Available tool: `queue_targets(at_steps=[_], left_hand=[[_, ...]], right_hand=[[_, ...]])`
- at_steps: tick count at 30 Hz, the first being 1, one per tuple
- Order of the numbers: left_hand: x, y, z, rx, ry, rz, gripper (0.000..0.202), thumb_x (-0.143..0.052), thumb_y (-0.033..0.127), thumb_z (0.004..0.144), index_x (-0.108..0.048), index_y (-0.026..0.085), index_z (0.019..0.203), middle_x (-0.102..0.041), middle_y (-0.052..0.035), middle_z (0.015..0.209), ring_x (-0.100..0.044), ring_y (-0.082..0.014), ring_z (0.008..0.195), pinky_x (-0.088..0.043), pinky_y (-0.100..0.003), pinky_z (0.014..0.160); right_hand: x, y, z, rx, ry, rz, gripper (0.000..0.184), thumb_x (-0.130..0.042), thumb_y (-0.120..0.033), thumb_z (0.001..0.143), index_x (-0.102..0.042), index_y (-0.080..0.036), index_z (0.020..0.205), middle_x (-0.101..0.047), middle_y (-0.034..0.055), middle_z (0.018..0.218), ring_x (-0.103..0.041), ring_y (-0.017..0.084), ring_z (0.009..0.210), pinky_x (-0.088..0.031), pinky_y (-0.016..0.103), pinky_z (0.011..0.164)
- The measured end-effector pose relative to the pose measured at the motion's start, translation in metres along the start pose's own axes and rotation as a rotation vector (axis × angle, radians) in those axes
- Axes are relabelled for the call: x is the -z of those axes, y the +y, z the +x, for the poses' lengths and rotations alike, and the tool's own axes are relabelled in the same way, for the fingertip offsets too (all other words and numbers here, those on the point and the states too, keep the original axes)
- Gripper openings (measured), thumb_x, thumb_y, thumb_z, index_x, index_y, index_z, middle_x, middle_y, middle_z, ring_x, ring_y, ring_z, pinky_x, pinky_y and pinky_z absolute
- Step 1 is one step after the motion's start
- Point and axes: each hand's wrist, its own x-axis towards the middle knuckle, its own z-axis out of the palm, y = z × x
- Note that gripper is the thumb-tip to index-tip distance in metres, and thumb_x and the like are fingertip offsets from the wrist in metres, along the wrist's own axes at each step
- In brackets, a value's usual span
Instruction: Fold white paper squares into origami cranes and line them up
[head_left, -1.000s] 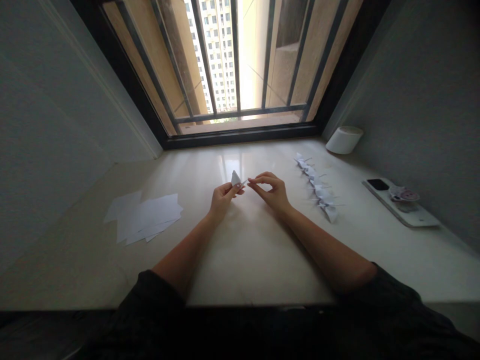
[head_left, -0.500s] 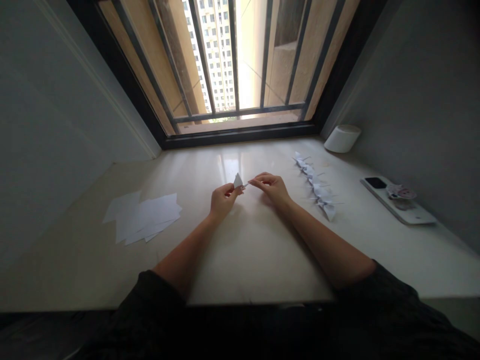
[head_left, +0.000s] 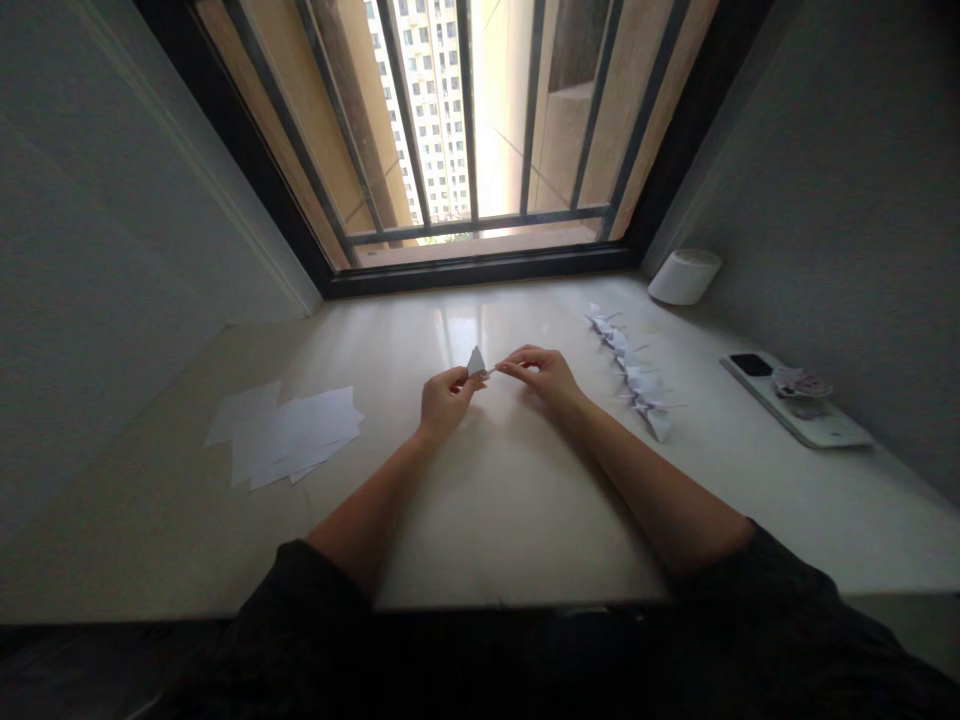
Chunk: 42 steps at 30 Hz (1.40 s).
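A small folded white paper crane is held above the middle of the sill, its pointed part sticking up. My left hand pinches its body between thumb and fingers. From the other side, my right hand grips a thin pointed end of the same paper between thumb and fingertips. A row of several finished paper cranes lies just right of my right hand. Left of my left hand, loose white paper sheets overlap in a flat pile.
A white phone with a round grip on its back lies at the right by the wall. Behind it stands a white rounded container. The barred window closes off the back of the pale sill.
Hardly anything differs. My right fingertips have shifted very slightly left along the thin paper end; my left hand keeps its hold.
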Motion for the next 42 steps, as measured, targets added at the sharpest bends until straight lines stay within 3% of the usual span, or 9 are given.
queue_targets(at_steps=[18,33,42], left_hand=[[-0.0015,-0.0032,0.0015,0.001,-0.006,-0.053,0.031,-0.059,0.046,0.076,-0.069,0.016,0.072,-0.07,-0.0058,0.074,-0.065,-0.0171,0.069,-0.045,-0.024,0.061],[-0.0023,-0.006,-0.0002,-0.02,-0.027,0.153,0.033,-0.055,0.048,0.078,-0.069,0.019,0.073,-0.068,-0.0025,0.068,-0.06,-0.0137,0.061,-0.041,-0.022,0.056],[-0.0005,-0.0051,0.0015,0.031,-0.031,0.031,0.034,-0.056,0.048,0.077,-0.069,0.017,0.076,-0.071,-0.0053,0.075,-0.064,-0.0161,0.067,-0.043,-0.023,0.058]], right_hand=[[-0.0022,0.0029,-0.0009,-0.073,0.014,0.064,0.024,-0.068,-0.044,0.069,-0.071,-0.02,0.072,-0.066,0.0043,0.079,-0.059,0.017,0.074,-0.041,0.027,0.063],[-0.0019,0.004,-0.001,0.155,-0.063,-0.29,0.019,-0.054,-0.031,0.082,-0.058,-0.019,0.068,-0.059,0.0035,0.076,-0.053,0.016,0.074,-0.04,0.029,0.068],[-0.0002,0.0083,0.0032,-0.068,0.017,-0.042,0.03,-0.055,-0.047,0.079,-0.07,-0.02,0.082,-0.067,0.0052,0.086,-0.06,0.018,0.083,-0.042,0.028,0.068]])
